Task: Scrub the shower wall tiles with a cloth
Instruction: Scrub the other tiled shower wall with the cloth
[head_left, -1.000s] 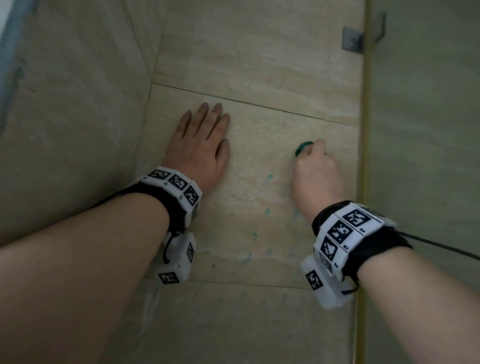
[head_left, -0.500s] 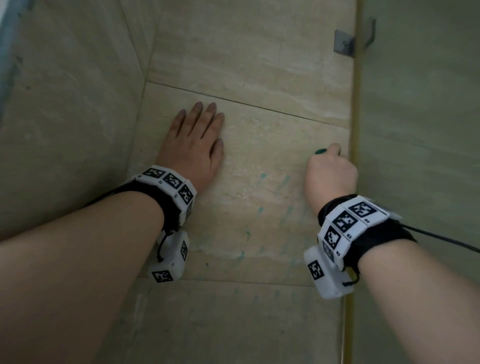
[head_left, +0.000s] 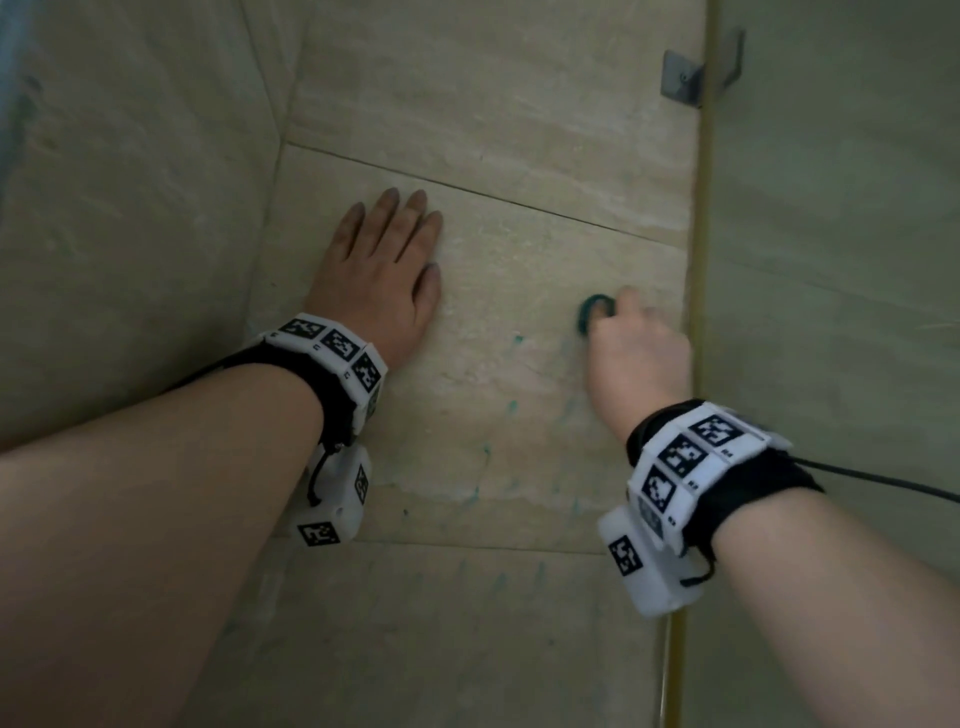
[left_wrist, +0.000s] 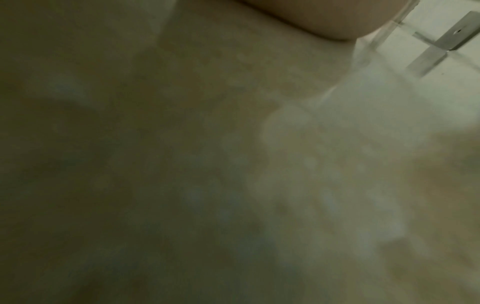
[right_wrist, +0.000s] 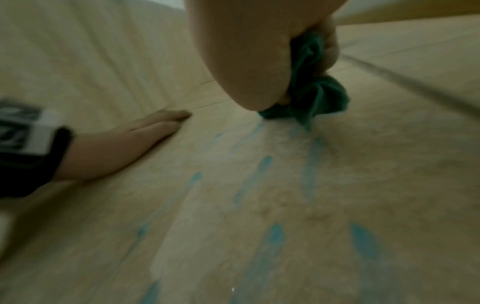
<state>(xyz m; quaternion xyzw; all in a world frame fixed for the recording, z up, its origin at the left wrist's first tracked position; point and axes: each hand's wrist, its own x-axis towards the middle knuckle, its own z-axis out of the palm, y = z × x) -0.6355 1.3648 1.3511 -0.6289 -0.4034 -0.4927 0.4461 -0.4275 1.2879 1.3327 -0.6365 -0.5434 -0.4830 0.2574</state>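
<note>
On the tan wall tile (head_left: 519, 249), the right hand (head_left: 636, 353) squeezes a bunched green cloth (right_wrist: 315, 92) tight; the left hand (head_left: 379, 275) lies flat, fingers straight.

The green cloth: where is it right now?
The green cloth is bunched in the right hand, pressed on the beige wall tile right of the flat left hand, near the glass panel's edge.

Arms: bare, no sleeves.
Left wristband (head_left: 332, 358): black strap, white blocks with black square markers.
Right wristband (head_left: 691, 467): same; thin black cable (head_left: 883, 480) leaves it.
</note>
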